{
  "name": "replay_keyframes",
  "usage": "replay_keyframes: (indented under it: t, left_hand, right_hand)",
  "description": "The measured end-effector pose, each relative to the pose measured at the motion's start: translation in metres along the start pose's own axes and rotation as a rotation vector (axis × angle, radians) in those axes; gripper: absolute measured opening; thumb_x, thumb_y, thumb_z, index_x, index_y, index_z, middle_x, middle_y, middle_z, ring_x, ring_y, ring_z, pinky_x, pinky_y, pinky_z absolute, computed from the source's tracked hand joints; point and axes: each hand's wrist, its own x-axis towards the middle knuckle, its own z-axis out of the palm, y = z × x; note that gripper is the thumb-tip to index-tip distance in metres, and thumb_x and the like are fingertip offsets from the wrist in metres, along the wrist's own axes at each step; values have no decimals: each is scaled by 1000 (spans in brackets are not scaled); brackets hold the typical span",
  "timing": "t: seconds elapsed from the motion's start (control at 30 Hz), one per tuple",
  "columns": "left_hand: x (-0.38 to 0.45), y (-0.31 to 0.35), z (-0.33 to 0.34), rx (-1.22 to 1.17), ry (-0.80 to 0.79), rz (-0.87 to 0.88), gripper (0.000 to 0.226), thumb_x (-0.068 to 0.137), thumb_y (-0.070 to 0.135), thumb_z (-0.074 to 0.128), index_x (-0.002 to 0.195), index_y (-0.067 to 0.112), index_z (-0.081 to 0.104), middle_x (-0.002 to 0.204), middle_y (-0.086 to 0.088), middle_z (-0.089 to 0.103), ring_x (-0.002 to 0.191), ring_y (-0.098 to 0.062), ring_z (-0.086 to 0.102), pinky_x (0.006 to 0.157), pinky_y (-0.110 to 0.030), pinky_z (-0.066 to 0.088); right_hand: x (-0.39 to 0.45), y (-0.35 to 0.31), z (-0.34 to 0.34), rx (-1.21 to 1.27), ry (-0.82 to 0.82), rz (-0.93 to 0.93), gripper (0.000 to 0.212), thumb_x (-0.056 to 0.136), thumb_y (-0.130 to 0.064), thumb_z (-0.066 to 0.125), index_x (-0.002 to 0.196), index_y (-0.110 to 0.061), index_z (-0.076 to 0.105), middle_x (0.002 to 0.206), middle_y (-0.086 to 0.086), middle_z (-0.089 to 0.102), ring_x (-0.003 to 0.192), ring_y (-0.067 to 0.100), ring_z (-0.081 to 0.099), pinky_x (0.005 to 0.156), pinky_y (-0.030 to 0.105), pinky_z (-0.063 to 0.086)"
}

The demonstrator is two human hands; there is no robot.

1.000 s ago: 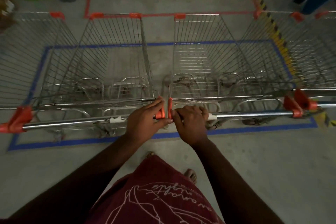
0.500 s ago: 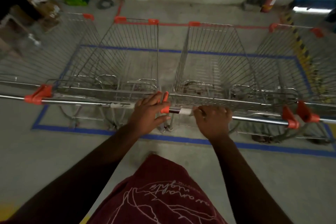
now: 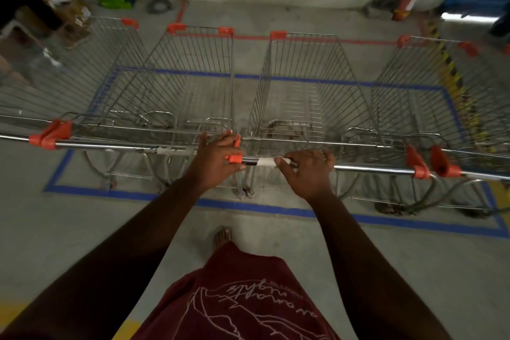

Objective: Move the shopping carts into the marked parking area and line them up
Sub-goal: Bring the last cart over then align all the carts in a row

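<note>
Left hand (image 3: 218,159) wraps the orange end cap of the left cart (image 3: 176,96), right hand (image 3: 309,170) closed on the right cart's handle bar (image 3: 369,167), both inside the blue floor lines (image 3: 262,208); stiff, heavyish steel on wheels, I'd steer from the bars.

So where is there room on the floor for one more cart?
Bare concrete floor lies open in front of the blue tape line, on your side. Another clear strip runs between the red line and the back wall. Inside the blue box it is crowded: carts stand side by side, handles nearly touching.
</note>
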Motion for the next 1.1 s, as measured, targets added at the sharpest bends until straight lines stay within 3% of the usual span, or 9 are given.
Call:
replay_keyframes:
  t: [0.13, 0.37, 0.53, 0.7, 0.83, 1.1]
  left_hand:
    - [-3, -7, 1, -19, -15, 29, 50, 72, 57, 73, 111, 26, 78, 151, 2, 53, 150, -9, 29, 121, -44, -11]
    - [-9, -9, -2, -38, 11, 61, 46, 75, 49, 79, 113, 23, 77, 150, 1, 54, 150, -16, 32, 123, -59, 4]
    - [-11, -7, 2, -13, 65, 85, 43, 76, 37, 87, 114, 21, 76, 149, 0, 56, 149, -16, 34, 123, -44, 10]
    - [-11, -7, -2, -28, 62, 115, 52, 76, 36, 86, 121, 15, 74, 148, -1, 57, 146, -18, 41, 118, -50, 31]
    - [-11, 2, -8, -36, 38, 30, 66, 76, 33, 88, 135, 15, 66, 150, 3, 53, 145, -12, 42, 118, -48, 37]
    - [-14, 18, -7, -21, 156, -49, 62, 74, 29, 90, 132, 19, 69, 145, 10, 58, 135, -8, 54, 110, -44, 47]
  right_hand:
    - [-2, 6, -1, -8, 26, -56, 50, 96, -70, 47, 92, -31, 78, 84, -14, 73, 96, 15, 67, 110, 48, 26]
    - [0, 3, 2, 8, -4, -59, 47, 97, -71, 50, 99, -34, 78, 89, -14, 74, 99, 13, 65, 111, 47, 28]
    - [-1, 4, 3, 25, -1, -53, 44, 96, -71, 51, 103, -36, 78, 90, -16, 73, 99, 10, 65, 112, 43, 25]
    - [-5, 14, -6, 148, 5, -142, 39, 95, -63, 55, 117, -38, 75, 99, -16, 75, 99, 8, 63, 110, 42, 29]
    - [1, 21, -8, 150, -18, -181, 36, 96, -58, 55, 118, -38, 75, 99, -16, 76, 95, 12, 65, 105, 41, 32]
    - [10, 17, -3, 149, -48, -151, 37, 94, -57, 56, 118, -37, 75, 101, -14, 76, 96, 14, 65, 101, 39, 30]
